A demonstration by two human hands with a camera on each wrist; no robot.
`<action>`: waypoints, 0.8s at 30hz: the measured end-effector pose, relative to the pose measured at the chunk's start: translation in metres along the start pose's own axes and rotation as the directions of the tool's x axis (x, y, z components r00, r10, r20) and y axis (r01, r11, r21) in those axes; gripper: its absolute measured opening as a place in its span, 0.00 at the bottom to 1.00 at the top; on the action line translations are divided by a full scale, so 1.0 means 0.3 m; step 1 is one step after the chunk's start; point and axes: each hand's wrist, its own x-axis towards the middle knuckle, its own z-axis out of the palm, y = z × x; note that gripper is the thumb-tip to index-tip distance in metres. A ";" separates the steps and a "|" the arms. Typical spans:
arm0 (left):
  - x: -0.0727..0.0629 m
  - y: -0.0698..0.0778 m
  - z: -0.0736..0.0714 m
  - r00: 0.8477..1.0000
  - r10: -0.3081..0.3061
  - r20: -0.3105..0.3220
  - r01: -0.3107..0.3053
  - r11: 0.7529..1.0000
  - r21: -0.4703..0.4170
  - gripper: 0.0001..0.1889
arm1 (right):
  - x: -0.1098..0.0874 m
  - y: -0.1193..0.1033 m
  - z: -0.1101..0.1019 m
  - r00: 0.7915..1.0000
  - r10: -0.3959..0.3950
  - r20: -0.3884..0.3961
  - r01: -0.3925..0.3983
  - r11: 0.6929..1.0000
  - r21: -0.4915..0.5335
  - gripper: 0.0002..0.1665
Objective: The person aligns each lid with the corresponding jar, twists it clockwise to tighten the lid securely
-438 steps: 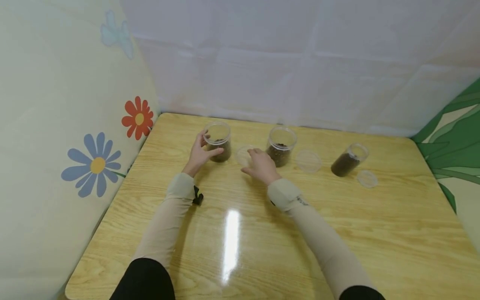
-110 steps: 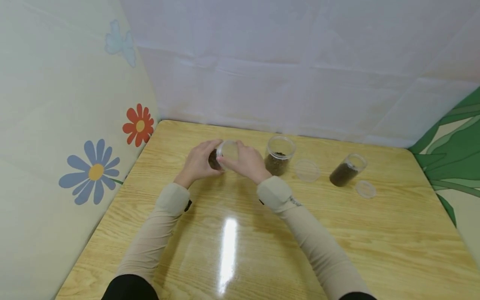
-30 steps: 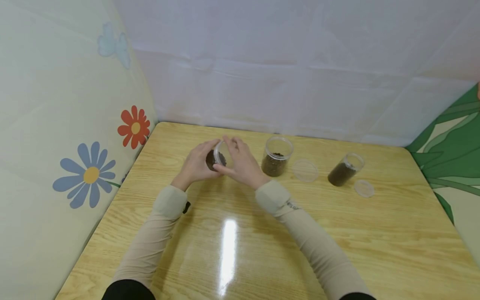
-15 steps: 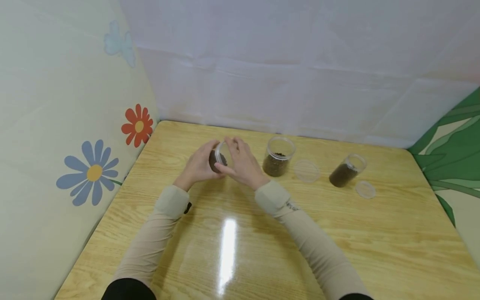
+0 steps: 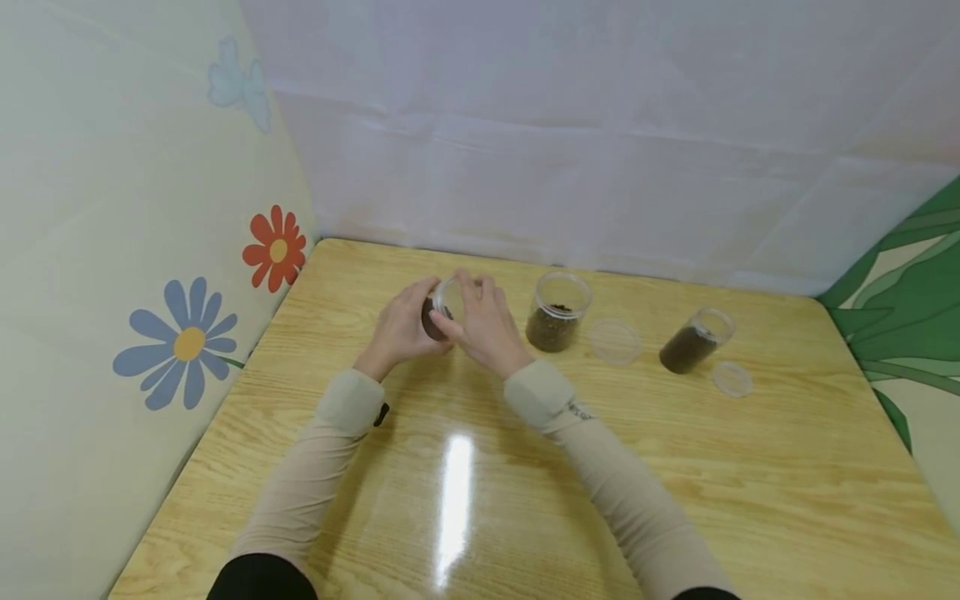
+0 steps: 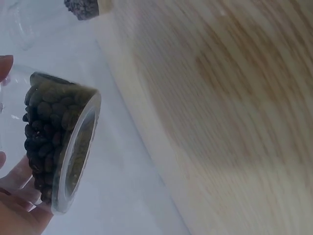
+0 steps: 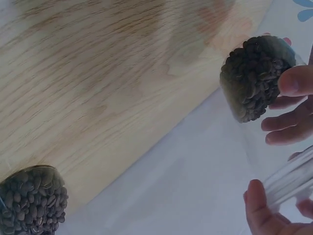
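In the head view my left hand (image 5: 401, 329) grips a clear jar (image 5: 430, 319) from its left side. The jar tilts with its mouth to the right, and its base shows bare in the left wrist view, where dark beans (image 6: 46, 132) fill its lower part. My right hand (image 5: 487, 329) holds a clear lid (image 5: 453, 293) at the jar's mouth, thumb on the near side and fingers on the far side. Ridged clear plastic shows between fingertips in the right wrist view. The right hand's fingers partly cover the lid's edge.
A second uncapped jar (image 5: 552, 321) of dark seeds stands right of the hands, with a flat clear lid (image 5: 615, 342) beside it. Farther right is a narrow uncapped jar (image 5: 687, 348) with a small lid (image 5: 732, 379). A white cloth (image 5: 600, 183) hangs behind the wooden table (image 5: 540, 492).
The left jar stood upright earlier with its lid on the table; now both are in my hands. Over the last second the right hand's fingers have shifted slightly at the lid.
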 end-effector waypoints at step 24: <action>-0.005 -0.013 0.033 0.997 -0.066 0.026 0.069 0.991 -0.116 0.46 | 0.012 -0.015 -0.007 0.995 0.094 0.046 -0.095 0.995 0.024 0.42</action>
